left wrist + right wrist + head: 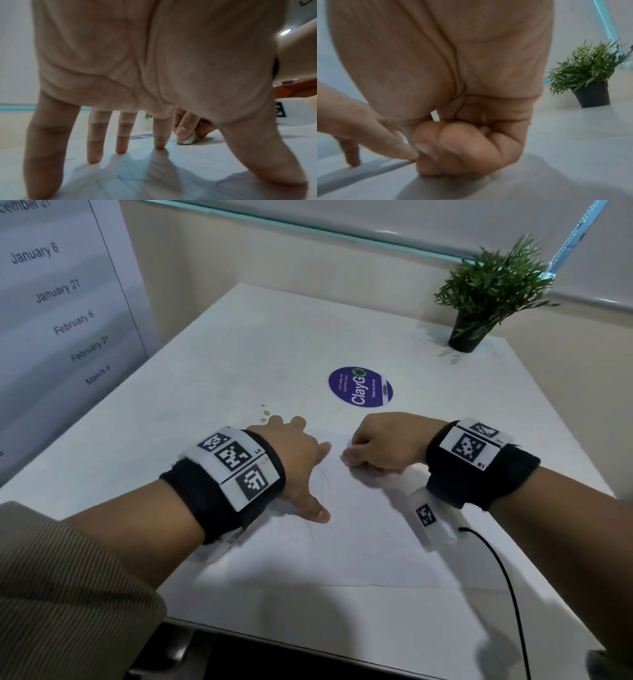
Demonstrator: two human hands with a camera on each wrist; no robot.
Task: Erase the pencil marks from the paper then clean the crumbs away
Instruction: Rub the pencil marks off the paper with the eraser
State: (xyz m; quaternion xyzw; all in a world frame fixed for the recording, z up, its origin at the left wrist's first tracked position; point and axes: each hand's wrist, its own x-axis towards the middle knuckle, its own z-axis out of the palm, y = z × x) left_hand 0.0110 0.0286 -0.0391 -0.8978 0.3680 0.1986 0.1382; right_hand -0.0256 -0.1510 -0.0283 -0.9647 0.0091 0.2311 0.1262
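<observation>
eraser (186, 140) pinched in right hand (383, 445) fingers, on paper (342, 542) beside spread left hand (294, 453) fingers

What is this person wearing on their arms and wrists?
Both wrists carry black wristbands: left wristband, right wristband. Each bears white plates printed with black square code markers. A thin black cable trails from the right one. The left arm has a brown ribbed sleeve.

White table (274, 344) in a beige-walled corner, potted plant (486, 289) at its far edge.
</observation>
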